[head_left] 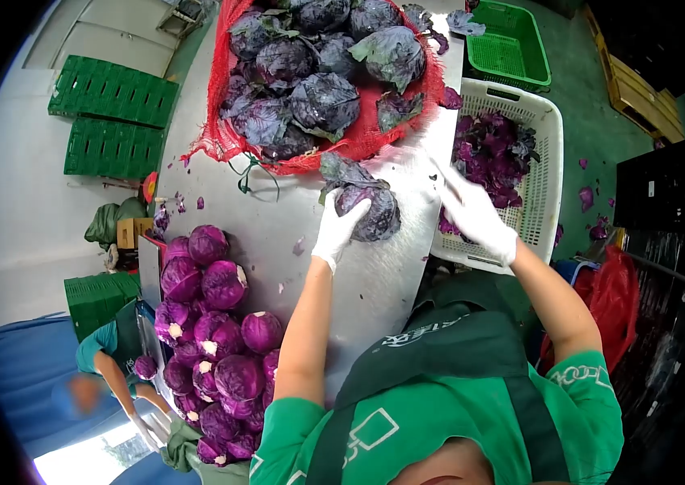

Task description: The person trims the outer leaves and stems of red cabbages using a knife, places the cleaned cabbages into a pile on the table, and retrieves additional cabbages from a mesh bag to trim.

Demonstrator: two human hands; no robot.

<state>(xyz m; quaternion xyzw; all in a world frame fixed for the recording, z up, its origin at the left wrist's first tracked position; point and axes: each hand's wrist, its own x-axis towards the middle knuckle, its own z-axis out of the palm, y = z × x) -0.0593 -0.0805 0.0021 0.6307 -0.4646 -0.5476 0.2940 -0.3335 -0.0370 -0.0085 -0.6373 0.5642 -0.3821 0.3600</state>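
Note:
My left hand (337, 229), in a white glove, grips a purple cabbage (375, 212) with dark outer leaves on the metal table (294, 210). My right hand (476, 214), also gloved, is raised near the table's right edge beside the white basket (554, 153); its fingers are smeared by motion, and whatever they may hold is unclear. Ahead, an open red mesh bag (217, 121) holds several untrimmed cabbages (324, 101). Trimmed, shiny purple cabbages (239, 377) with pale cut stems are piled at the near left of the table.
Loose purple leaves (488, 158) lie in the white basket, with a green crate (508, 44) beyond it. A co-worker (116, 356) stands at the lower left, beside the pile. Green crates (112, 90) are stacked far left; a wooden pallet (641, 89) lies at the right.

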